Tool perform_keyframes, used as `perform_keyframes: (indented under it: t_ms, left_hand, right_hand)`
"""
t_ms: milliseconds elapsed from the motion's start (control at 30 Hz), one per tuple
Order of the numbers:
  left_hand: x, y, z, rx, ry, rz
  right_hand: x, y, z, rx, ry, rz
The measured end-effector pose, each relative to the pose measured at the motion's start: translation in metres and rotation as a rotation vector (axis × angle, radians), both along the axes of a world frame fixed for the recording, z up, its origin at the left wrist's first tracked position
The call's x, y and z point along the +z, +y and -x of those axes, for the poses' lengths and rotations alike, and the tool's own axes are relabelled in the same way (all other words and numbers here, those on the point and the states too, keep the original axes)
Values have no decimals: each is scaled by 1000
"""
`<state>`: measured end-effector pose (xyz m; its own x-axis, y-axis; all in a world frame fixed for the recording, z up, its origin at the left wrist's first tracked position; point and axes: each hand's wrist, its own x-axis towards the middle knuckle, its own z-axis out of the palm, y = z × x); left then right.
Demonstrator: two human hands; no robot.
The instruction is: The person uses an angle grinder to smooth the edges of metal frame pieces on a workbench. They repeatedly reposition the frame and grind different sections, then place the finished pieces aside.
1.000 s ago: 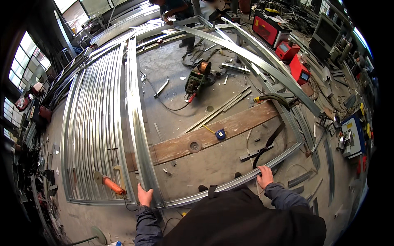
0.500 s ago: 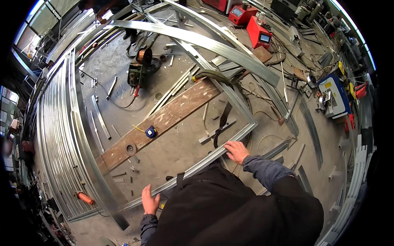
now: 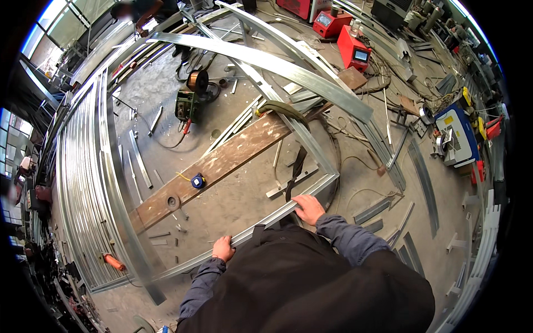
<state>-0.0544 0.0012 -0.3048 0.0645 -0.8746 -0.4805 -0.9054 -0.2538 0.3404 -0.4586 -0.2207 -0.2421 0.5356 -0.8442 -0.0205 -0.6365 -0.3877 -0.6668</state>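
Note:
A large frame of shiny galvanized steel profile crosses the view, and its near rail [image 3: 261, 228] runs just in front of my body. My left hand [image 3: 224, 248] is closed over this rail, with the thumb side tucked against it. Farther right, close to the frame's corner [image 3: 331, 176], my right hand [image 3: 308, 209] has its fingers bent over the same rail. The undersides of both grips are hidden. A dark strap [image 3: 297, 169] hangs just beyond my right hand. A long, wide steel strip [image 3: 266, 62] lies slanting over the far part of the frame.
Inside the frame lie a brown plank [image 3: 222, 161] with a blue tape measure [image 3: 197, 180], and a green wire feeder [image 3: 186, 105]. Red machines [image 3: 353, 49] and cables stand far right. Parallel metal profiles [image 3: 83, 205] fill the left side, with an orange-handled tool [image 3: 115, 262]. Another person [image 3: 145, 14] bends over at the far left.
My left hand has moved right and up, from open beside the rail to closed on it. My right hand has shifted slightly left along the rail, its fingers now curled over it.

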Motion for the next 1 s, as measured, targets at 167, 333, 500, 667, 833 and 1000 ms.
perform_keyframes:
  t_ms: [167, 333, 500, 667, 833, 1000]
  left_hand:
    - [-8, -2, 6, 50, -25, -74]
    - [1, -6, 9, 76, 0, -62]
    - [14, -11, 9, 83, -34, -88]
    - [17, -7, 9, 116, -4, -64]
    - [23, -12, 12, 109, -7, -71]
    - [29, -16, 14, 111, -26, -71]
  right_hand:
    - [18, -55, -9, -183, -67, 64]
    - [43, -173, -54, -175, -71, 251]
    - [43, -286, -135, 12, 57, 413]
    - [5, -385, -201, 226, 407, 418]
    - [-76, -449, -208, -93, 825, 428]
    - [-77, -462, -193, 39, 749, 490]
